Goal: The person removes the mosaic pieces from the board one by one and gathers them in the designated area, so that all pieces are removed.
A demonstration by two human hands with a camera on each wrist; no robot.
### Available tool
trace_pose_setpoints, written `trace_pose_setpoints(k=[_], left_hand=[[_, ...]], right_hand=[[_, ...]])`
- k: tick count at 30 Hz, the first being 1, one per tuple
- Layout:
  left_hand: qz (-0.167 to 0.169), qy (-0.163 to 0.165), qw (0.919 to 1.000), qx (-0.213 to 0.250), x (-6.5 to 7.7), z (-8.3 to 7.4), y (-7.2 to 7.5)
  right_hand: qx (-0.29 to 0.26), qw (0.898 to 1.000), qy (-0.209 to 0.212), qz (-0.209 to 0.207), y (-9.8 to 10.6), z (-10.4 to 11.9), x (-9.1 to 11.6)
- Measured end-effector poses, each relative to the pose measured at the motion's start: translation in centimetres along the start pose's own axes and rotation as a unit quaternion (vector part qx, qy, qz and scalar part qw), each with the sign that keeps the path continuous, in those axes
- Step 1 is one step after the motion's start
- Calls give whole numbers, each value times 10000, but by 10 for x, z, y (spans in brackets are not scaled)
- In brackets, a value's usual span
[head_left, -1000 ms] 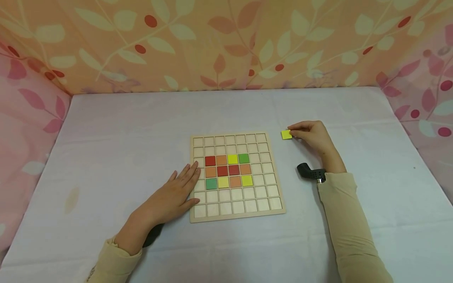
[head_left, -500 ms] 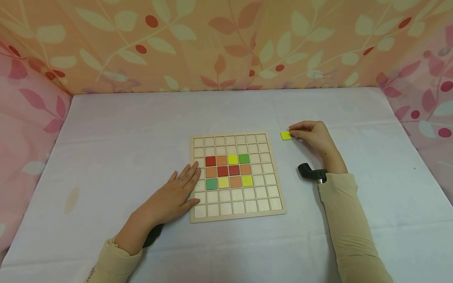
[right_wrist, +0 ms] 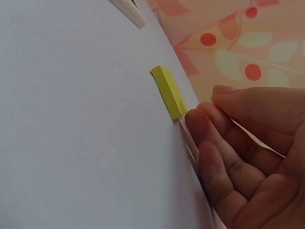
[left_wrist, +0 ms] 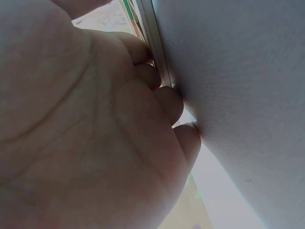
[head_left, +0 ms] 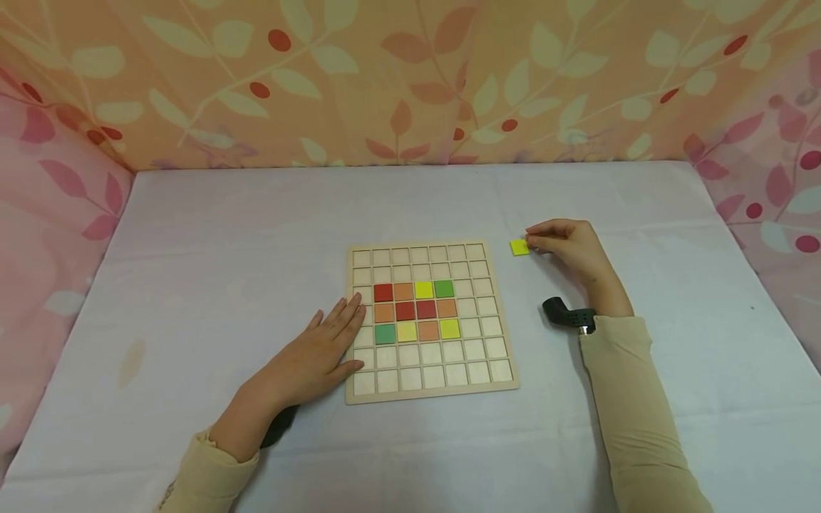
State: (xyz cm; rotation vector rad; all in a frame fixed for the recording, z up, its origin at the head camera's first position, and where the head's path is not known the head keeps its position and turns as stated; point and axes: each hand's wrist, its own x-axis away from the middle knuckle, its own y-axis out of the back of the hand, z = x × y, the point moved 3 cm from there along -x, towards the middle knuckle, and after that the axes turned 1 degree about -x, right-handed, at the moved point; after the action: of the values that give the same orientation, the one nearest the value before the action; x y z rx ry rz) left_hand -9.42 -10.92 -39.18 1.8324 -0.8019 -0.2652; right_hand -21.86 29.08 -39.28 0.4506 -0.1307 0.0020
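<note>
A flat wooden grid board [head_left: 431,374] lies on the white tablecloth, with several red, orange, yellow and green tiles set in its middle cells. My left hand [head_left: 311,367] rests on the board's left edge, fingers stretched out; the left wrist view shows its palm [left_wrist: 109,119] close by the board's rim [left_wrist: 151,36]. Right of the board's far corner, my right hand [head_left: 567,249] holds a loose yellow tile [head_left: 518,247] by its right corner with curled fingertips. In the right wrist view this yellow tile [right_wrist: 167,93] looks level, on or barely above the cloth.
A white cloth [head_left: 244,235] covers the table. Patterned curtains [head_left: 398,78] hang behind it and at both sides. A black wrist device [head_left: 567,315] sits by the right cuff. Another dark device [head_left: 279,426] shows under the left wrist.
The yellow tile has tipped slightly flatter and lower at the right fingertips. The right hand has hardly moved, and the left hand keeps its place on the board.
</note>
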Motion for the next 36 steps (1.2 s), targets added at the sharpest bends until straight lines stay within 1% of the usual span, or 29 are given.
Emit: trace_pose_setpoints(k=[7,14,21,28,31,36], left_hand=[[-2,45,10000,-10,-3,0,-2],[0,36,10000,32,-2,-2,-2],[5,27,10000,8,-4,-3,-3],[-12,74,10000,4,-7,-5,-2],[-42,27,10000,11,-10,-5,-3],[-20,-25,9999,-165,-16,-6,-6]], right_hand=[[-111,9999,119,16,0,3,0],[-248,9992,269,153,-6,13,6],[-721,9955,340,510,-13,22,8],[-978,9878,716,974,-23,33,7],[-837,9867,818,1130,-27,36,8],[-456,9882,772,1243,-36,37,13]])
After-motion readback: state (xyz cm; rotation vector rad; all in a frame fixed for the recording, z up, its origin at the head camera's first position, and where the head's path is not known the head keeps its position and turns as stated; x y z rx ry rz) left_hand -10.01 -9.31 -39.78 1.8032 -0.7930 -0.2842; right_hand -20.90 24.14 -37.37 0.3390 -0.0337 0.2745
